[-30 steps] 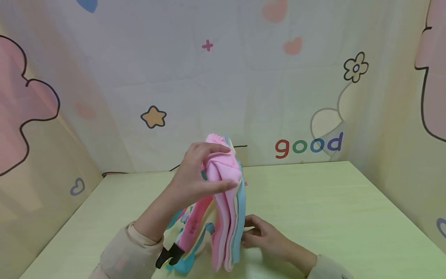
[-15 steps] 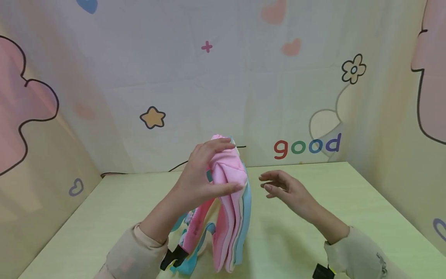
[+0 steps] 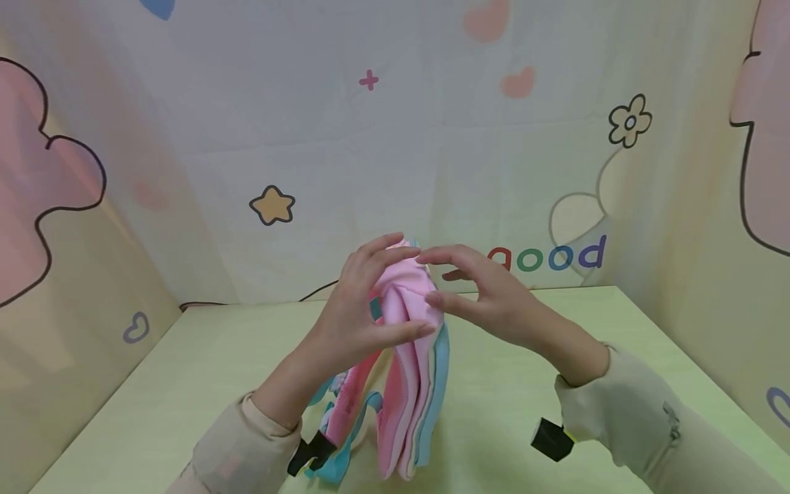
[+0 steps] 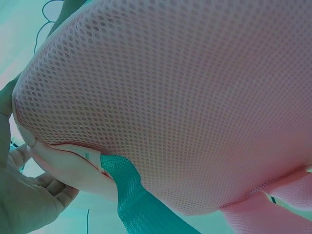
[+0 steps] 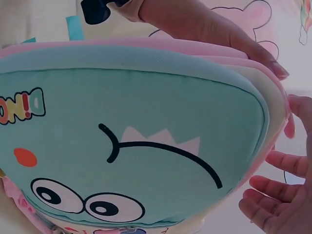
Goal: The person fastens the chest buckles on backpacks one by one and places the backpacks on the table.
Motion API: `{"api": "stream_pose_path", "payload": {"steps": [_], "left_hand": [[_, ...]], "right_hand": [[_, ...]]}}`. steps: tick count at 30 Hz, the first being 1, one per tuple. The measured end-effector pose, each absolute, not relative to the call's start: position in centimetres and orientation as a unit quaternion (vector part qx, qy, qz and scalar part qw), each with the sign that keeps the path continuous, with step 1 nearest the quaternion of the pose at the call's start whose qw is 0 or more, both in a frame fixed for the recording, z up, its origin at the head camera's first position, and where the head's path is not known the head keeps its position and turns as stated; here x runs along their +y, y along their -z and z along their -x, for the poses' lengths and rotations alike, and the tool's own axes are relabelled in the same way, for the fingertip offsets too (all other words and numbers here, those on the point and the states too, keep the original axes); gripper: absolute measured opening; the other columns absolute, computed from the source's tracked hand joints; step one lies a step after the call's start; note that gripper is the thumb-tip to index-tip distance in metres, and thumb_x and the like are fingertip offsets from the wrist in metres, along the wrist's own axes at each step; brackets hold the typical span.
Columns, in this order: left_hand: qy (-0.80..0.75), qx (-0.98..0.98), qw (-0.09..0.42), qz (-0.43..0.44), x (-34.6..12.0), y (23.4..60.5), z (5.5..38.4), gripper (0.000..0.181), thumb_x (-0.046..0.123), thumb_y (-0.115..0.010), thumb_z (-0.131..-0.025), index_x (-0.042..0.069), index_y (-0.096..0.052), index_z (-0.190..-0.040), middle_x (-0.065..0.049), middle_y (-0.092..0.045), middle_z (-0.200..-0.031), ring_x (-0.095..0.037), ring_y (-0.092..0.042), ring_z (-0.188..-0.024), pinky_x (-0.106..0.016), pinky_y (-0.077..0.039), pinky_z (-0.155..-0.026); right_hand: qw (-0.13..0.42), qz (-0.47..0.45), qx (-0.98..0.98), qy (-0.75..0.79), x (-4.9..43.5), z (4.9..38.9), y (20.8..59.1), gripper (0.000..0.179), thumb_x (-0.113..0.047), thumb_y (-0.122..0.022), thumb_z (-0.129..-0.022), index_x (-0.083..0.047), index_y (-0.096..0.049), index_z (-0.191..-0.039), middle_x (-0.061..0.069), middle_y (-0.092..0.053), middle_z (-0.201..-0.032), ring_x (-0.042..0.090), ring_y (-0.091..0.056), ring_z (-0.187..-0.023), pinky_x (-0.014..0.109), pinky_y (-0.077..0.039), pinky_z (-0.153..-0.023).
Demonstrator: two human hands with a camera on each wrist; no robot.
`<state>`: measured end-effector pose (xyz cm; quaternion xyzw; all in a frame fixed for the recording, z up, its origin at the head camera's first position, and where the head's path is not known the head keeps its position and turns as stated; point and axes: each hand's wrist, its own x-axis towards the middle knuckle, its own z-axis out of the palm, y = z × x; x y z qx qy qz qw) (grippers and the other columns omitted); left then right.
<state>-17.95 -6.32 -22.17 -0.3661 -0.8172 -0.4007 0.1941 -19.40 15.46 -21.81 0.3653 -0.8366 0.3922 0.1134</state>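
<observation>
1. The dinosaur-print backpack [image 3: 410, 384] is between the two hands, edge-on to the head view and apparently resting on the pale tabletop [image 3: 524, 391], its upper end level with the fingers.
2. The left hand [image 3: 358, 302] grips that upper end, fingers over the top, thumb along the pink fabric.
3. The right hand [image 3: 500, 295] is open at the opposite side, fingers loosely bent; whether its fingertips press the cloth is hard to tell.
4. The turquoise front panel [image 5: 146, 107], with its "DINO" lettering [image 5: 22, 105], faces the right hand. The pink mesh back panel [image 4: 170, 97] is on the left hand's side, and a pink shoulder strap [image 3: 348, 408] hangs below that hand.
5. The step in hand looks like steadying the backpack with the left hand while the right is placed at its top.
6. The next move probably calls for right thumb and fingers to close on the upper edge, with the left hand's hold firm so the soft body does not tip.
</observation>
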Motion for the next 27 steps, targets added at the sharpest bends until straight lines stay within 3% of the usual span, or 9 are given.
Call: {"api": "stream_pose_path", "payload": {"steps": [5,15,21,27], "left_hand": [[0.403,-0.812,0.202,0.372,-6.6,22.3,18.2,0.073,0.022,-0.083,-0.074,0.017,-0.048,-0.138,-0.003,-0.028,-0.155,-0.024,-0.025,-0.143,-0.053,-0.045,-0.101],[0.407,-0.815,0.180,0.372,-7.4,22.2,18.4,0.077,0.023,-0.080,-0.076,0.020,-0.041,-0.143,-0.004,-0.028,-0.155,-0.022,-0.023,-0.144,-0.052,-0.044,-0.103],[0.402,-0.809,0.187,0.386,-7.6,22.7,18.2,0.079,0.026,-0.080,-0.076,0.015,-0.041,-0.143,-0.010,-0.030,-0.153,-0.027,-0.025,-0.143,-0.053,-0.046,-0.100],[0.401,-0.809,0.190,0.384,-7.9,23.3,17.5,0.080,0.030,-0.080,-0.076,0.016,-0.040,-0.144,-0.009,-0.030,-0.154,-0.027,-0.026,-0.143,-0.054,-0.046,-0.100]], "right_hand": [[0.118,-0.375,-0.844,-0.364,15.0,19.3,21.5,0.047,-0.029,-0.064,-0.091,-0.013,-0.050,-0.134,0.004,-0.050,-0.139,0.022,-0.044,-0.132,0.046,-0.046,-0.102],[0.112,-0.351,-0.865,-0.341,15.6,19.1,21.3,0.047,-0.031,-0.064,-0.091,-0.016,-0.051,-0.134,0.005,-0.045,-0.145,0.023,-0.050,-0.127,0.045,-0.049,-0.098],[0.128,-0.374,-0.854,-0.338,15.8,19.1,21.6,0.049,-0.026,-0.066,-0.089,-0.015,-0.050,-0.134,0.005,-0.047,-0.144,0.024,-0.044,-0.133,0.046,-0.046,-0.103],[0.129,-0.373,-0.853,-0.343,15.9,19.0,21.8,0.055,-0.027,-0.066,-0.088,-0.015,-0.047,-0.138,0.006,-0.044,-0.147,0.026,-0.042,-0.135,0.049,-0.044,-0.105]]}}
